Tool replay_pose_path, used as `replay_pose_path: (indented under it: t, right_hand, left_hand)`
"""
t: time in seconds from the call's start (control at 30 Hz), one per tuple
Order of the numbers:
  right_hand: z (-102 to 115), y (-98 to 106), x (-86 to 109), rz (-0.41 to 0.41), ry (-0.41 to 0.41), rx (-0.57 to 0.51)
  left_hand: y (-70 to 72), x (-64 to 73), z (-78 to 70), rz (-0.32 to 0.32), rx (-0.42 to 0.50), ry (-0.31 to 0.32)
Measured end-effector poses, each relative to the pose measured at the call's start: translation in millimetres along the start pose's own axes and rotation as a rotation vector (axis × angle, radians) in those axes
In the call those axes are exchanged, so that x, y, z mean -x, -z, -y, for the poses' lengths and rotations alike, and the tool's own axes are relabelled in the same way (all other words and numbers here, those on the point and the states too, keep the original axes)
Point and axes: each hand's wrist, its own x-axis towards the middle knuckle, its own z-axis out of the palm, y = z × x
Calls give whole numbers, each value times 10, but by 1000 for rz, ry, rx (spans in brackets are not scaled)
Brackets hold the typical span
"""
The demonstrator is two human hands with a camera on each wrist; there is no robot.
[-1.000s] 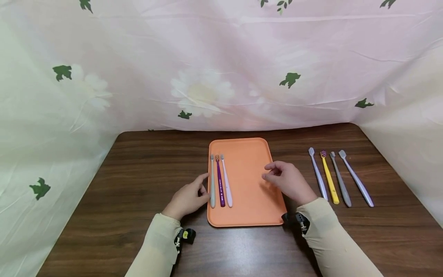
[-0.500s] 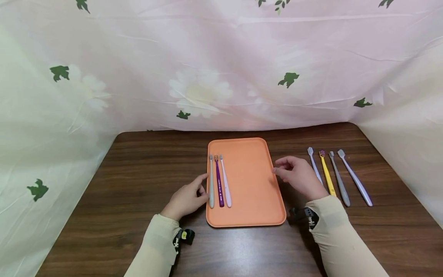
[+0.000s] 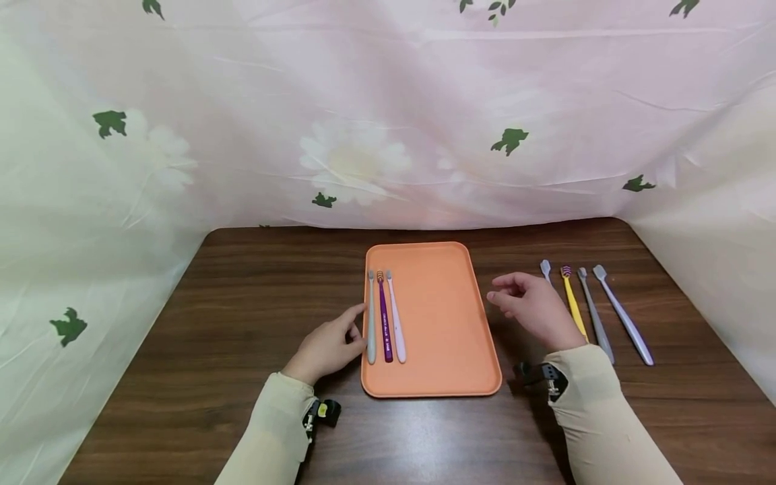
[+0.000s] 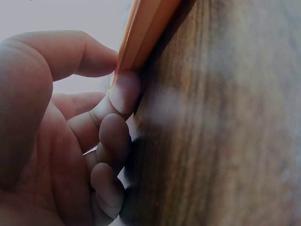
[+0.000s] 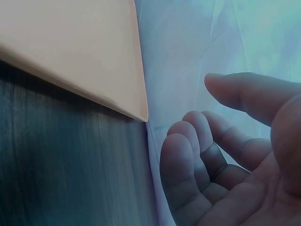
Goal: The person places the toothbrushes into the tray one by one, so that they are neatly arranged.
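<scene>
An orange tray (image 3: pixel 442 323) lies on the table. Along its left side are three toothbrushes: a pale green-grey one (image 3: pixel 372 323), a purple one (image 3: pixel 384 323) and a pale lilac one (image 3: pixel 396 323). My left hand (image 3: pixel 327 347) pinches the tray's left rim between thumb and finger; the left wrist view shows the fingertips (image 4: pixel 126 92) against the tray's outer wall (image 4: pixel 146 33). Just off the tray's right edge, my right hand (image 3: pixel 536 310) hovers with loosely bent fingers and holds nothing. It partly hides a light blue toothbrush (image 3: pixel 545 269) and a yellow one (image 3: pixel 572 303).
Right of the tray, a grey toothbrush (image 3: pixel 595 313) and a periwinkle one (image 3: pixel 624 316) also lie on the dark wooden table (image 3: pixel 267 283). Floral cloth (image 3: pixel 418 135) hangs behind and at both sides. A black wrist device (image 3: pixel 542 377) sits by the right sleeve.
My right hand has moved right, from above the tray to just beyond its right edge, partly covering toothbrushes there. The left hand and the tray have stayed in place.
</scene>
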Motion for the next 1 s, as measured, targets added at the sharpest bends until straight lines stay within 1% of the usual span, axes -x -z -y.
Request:
replay_pose_path:
  t: [0.53,0.77,1.0]
  right_hand:
    - [-13,60,9,-15,10,-1]
    - [-54,57,-11,-17,-17,-7]
    - [-46,64,-12,-15,-31,-16]
  left_hand:
    - [-6,10,4,1,-2,-5]
    - [-3,22,-22,31,48,9]
    - [-8,15,-15,53,81,32]
